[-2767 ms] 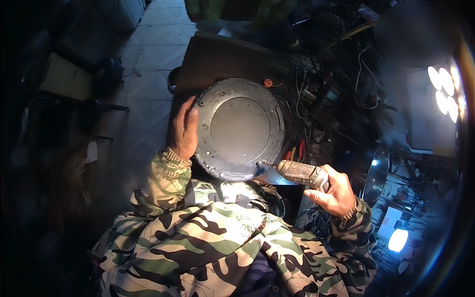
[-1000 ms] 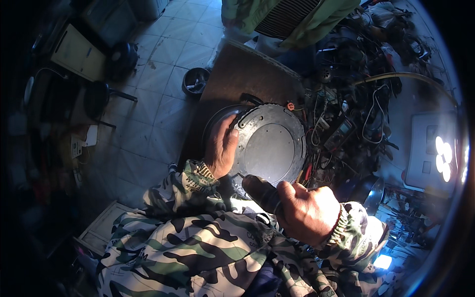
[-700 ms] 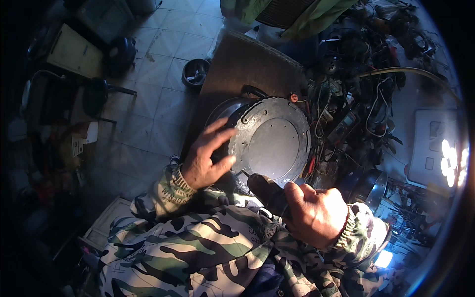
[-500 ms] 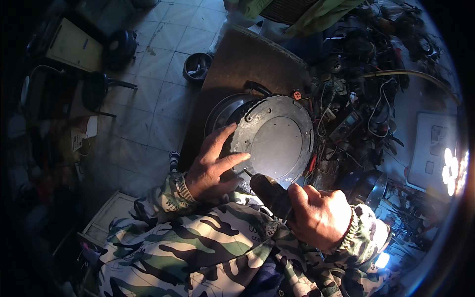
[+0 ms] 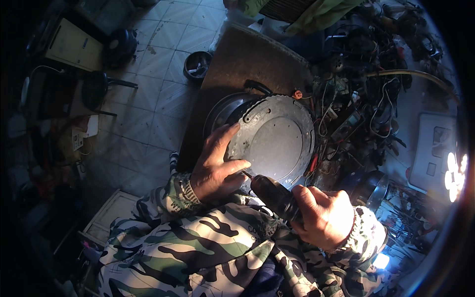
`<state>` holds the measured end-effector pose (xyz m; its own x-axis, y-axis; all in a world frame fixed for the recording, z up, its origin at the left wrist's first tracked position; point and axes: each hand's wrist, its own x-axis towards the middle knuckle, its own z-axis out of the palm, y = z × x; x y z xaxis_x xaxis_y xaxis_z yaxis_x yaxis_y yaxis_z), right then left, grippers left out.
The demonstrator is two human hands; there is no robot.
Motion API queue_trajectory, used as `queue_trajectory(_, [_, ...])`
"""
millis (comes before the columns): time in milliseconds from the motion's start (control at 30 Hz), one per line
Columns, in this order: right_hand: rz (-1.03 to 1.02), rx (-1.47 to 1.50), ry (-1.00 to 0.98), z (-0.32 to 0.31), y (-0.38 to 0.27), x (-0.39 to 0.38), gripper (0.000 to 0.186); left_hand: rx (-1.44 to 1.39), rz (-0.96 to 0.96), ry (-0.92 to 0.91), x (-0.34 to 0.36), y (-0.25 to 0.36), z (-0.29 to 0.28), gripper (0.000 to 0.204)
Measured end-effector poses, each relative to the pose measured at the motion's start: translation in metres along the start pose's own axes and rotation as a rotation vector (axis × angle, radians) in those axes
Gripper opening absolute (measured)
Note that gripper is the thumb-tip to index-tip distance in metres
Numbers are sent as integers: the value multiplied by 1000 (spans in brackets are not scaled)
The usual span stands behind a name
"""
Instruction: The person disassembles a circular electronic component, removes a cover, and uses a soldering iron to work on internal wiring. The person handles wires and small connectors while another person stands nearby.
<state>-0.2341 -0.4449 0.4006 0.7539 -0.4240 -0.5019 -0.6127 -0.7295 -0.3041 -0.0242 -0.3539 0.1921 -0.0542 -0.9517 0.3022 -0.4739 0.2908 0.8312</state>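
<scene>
The round grey metal base plate [image 5: 274, 143], ringed with small holes near its rim, is seen tilted toward the camera on top of a dark round appliance body [image 5: 222, 111], which is set on a brown board [image 5: 252, 59] over the tiled floor [image 5: 148, 99]. The plate's lower left edge is covered by the left hand [image 5: 215, 166], whose fingers are spread flat on the metal, with the thumb laid across the near rim. A dark, cylindrical power screwdriver [image 5: 274, 195] is gripped by the right hand [image 5: 324, 215], all fingers wrapped tightly about its body; its thin bit is brought to the plate's near edge, just beside the left thumb. The plate's right edge is crowded by a tangle of wires and circuit parts [image 5: 356, 109], with a small orange knob [image 5: 297, 94] just beyond the top rim. Open floor is left only on the left side, where a small dark bowl [image 5: 197, 64] is placed near the board's corner.
</scene>
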Motion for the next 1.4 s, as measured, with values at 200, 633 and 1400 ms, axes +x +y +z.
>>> queue_trajectory(200, [4, 46, 40, 4, 5, -3, 50, -1, -41, 49, -1, 7, 0, 31])
queue_trajectory(633, [204, 414, 177, -7, 41, -10, 39, 26, -64, 11, -2, 13, 2, 22])
queue_trajectory(1400, [138, 197, 343, -9, 67, 34, 40, -7, -23, 37, 0, 4, -3, 35])
